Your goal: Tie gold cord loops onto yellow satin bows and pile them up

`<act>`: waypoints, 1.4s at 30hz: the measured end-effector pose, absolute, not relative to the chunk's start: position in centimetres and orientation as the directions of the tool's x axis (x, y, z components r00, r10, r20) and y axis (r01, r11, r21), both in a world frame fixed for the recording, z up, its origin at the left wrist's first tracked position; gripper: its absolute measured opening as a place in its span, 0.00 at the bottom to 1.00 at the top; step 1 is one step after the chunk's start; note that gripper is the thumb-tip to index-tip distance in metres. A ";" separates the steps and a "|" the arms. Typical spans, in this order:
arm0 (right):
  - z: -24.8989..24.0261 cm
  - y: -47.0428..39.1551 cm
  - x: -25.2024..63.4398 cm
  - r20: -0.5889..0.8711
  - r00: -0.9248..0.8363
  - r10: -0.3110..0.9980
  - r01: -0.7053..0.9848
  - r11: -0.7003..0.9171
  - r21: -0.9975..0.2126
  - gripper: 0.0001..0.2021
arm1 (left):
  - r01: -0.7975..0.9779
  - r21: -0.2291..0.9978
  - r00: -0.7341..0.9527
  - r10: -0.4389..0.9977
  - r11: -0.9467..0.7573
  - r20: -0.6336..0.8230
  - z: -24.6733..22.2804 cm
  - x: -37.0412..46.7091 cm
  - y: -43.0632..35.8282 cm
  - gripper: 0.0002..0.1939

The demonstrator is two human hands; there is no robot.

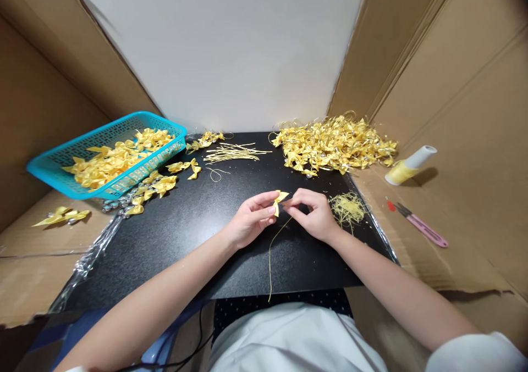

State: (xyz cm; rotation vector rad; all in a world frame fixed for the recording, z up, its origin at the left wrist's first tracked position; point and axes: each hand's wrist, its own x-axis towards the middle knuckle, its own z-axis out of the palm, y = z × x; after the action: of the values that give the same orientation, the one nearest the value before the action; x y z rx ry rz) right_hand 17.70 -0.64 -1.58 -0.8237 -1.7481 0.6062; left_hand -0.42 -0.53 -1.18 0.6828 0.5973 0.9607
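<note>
Over the black table top, my left hand (253, 218) pinches a yellow ribbon bow (281, 197) between thumb and fingers. My right hand (311, 212) is closed right beside the bow, thumb and forefinger together on a thin yellow cord (270, 256). The cord hangs from between the hands and curves down to the table's front edge. Where the cord meets the bow is too small to make out. To the right of my right hand lies a tangle of short yellow thread scraps (348, 210).
A blue basket (45, 166) of yellow bows stands at the left, loose bows (165, 184) beside it. Cut cords (235, 152) lie at the back middle, a heap of corded bows (336, 144) at the back right. Pink thread snips (424, 229) and a cone (410, 165) are on cardboard.
</note>
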 end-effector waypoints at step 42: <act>-2.0 -0.5 17.7 0.503 -0.225 0.834 0.146 0.539 -0.829 0.03 | -0.541 0.700 0.502 0.847 0.467 -0.176 -1.3 -0.4 -0.5 0.17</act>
State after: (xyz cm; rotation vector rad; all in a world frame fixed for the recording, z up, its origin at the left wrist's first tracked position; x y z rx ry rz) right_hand 17.68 -0.50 -2.05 -0.8301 -1.6998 0.7983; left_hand -0.36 -0.52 -1.28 0.6248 0.5556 0.9071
